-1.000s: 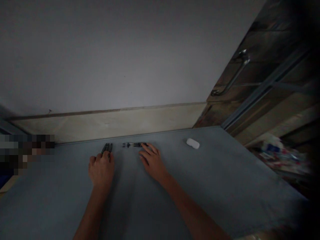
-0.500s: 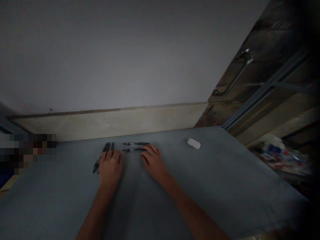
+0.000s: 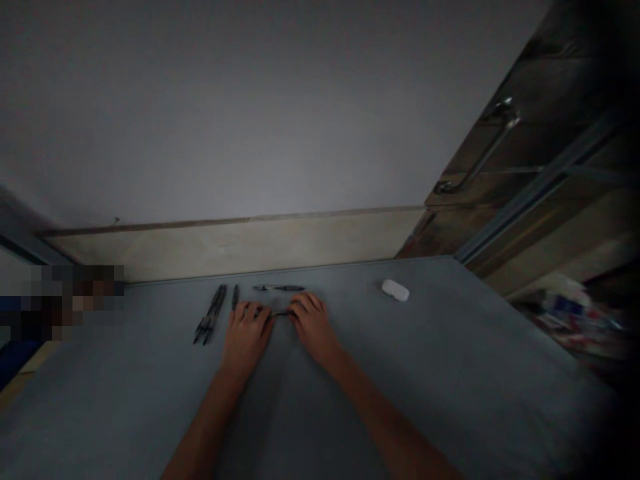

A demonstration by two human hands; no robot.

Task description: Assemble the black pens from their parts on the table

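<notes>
A dark pen (image 3: 282,313) lies crosswise between my hands, and its ends are hidden under the fingers. My left hand (image 3: 247,337) is closed at the pen's left end, palm down on the table. At its right end my right hand (image 3: 314,327) grips it with curled fingers. Just beyond them a second pen (image 3: 279,288) lies roughly parallel to the table's far edge. Left of my left hand, several black pens (image 3: 210,315) rest side by side at a slant. One more pen (image 3: 235,297) pokes out beyond my left fingers, its near part covered.
A small white case (image 3: 395,290) sits on the grey table (image 3: 440,373) to the right. The wall (image 3: 260,247) stands behind the far edge. Beyond the right edge are a door handle (image 3: 480,157) and cluttered plastic packaging (image 3: 575,313). A blurred patch covers the far left.
My left hand has moved right, off the slanted pens, to the left end of the crosswise pen. That pen has come nearer to me, with my right hand still at its right end.
</notes>
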